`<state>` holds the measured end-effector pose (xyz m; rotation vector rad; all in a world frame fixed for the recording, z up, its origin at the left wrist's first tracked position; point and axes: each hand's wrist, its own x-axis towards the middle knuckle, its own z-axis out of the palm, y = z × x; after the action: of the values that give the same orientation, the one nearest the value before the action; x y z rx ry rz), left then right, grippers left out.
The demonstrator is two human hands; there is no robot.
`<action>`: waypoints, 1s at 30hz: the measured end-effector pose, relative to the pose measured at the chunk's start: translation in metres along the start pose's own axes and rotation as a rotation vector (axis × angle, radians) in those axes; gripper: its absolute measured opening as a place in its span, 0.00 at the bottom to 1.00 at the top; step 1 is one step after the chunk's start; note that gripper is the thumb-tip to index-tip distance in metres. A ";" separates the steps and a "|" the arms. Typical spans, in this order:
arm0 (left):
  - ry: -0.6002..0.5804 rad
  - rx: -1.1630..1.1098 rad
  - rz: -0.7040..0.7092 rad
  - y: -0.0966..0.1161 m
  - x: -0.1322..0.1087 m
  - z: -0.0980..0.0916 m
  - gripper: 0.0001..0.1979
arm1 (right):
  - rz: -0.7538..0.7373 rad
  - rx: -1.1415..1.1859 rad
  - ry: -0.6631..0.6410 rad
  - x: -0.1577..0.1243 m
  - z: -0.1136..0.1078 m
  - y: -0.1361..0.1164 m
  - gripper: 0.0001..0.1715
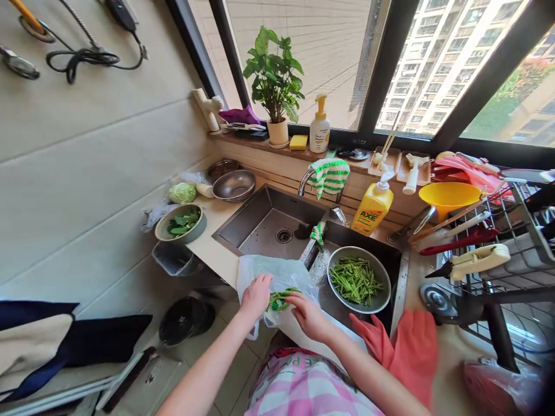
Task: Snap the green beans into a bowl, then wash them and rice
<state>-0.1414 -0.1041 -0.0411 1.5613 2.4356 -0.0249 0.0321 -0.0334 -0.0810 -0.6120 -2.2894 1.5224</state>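
Observation:
A thin, clear plastic bag (277, 268) lies over the front edge of the sink, close to my body. Green vegetables (281, 299) show in its opening, bundled or bunched; their kind is hard to make out. My left hand (256, 293) is closed on the bag's left side, fingers bent over the plastic. On the other side, my right hand (309, 316) reaches in with fingertips touching the greens, its thumb apart from the fingers. Right of the bag, a metal bowl (333, 284) of cut green stems (355, 281) sits in the smaller sink basin.
The larger basin (260, 222) has a drain; a striped cloth (332, 176) hangs on the faucet. Leafy greens fill a colander (197, 231) at left. Red rubber gloves (414, 346) lie at right, below a crowded dish rack (511, 242). A yellow detergent bottle (372, 209) stands behind the sink.

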 end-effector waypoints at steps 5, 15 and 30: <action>0.038 -0.104 0.033 0.009 0.022 -0.052 0.11 | 0.033 -0.319 0.146 0.024 -0.005 0.009 0.34; 0.033 -0.338 0.213 0.016 0.027 -0.098 0.07 | 0.481 -0.929 0.081 0.051 0.002 -0.007 0.18; -0.065 -0.548 0.244 -0.040 -0.003 -0.102 0.14 | 0.257 -0.807 0.135 0.034 0.021 -0.015 0.15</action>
<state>-0.1966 -0.1089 0.0533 1.5417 1.9509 0.5743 -0.0094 -0.0375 -0.0744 -1.1973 -2.7450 0.5404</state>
